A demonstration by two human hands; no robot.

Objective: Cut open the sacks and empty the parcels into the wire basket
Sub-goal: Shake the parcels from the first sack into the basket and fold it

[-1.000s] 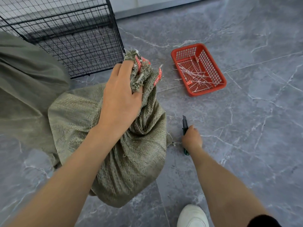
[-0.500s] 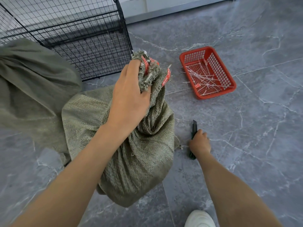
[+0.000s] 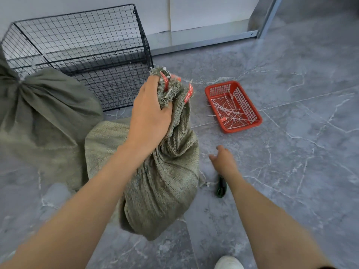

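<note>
A green woven sack (image 3: 161,191) stands on the grey floor in the middle. My left hand (image 3: 149,117) grips its bunched neck, which is tied with red-tagged ties (image 3: 188,94). My right hand (image 3: 223,162) hovers just right of the sack with fingers spread and holds nothing. A dark utility knife (image 3: 220,189) lies on the floor under my right wrist, partly hidden. The black wire basket (image 3: 87,55) stands behind the sack at the upper left.
A second tied green sack (image 3: 38,113) leans in front of the wire basket on the left. A red plastic basket (image 3: 242,127) with several cut white ties sits to the right. My white shoe (image 3: 229,263) shows at the bottom edge.
My right hand has come off the knife and moved forward with fingers spread; the knife stays on the floor. My left hand still holds the sack neck. The view has tilted up.
</note>
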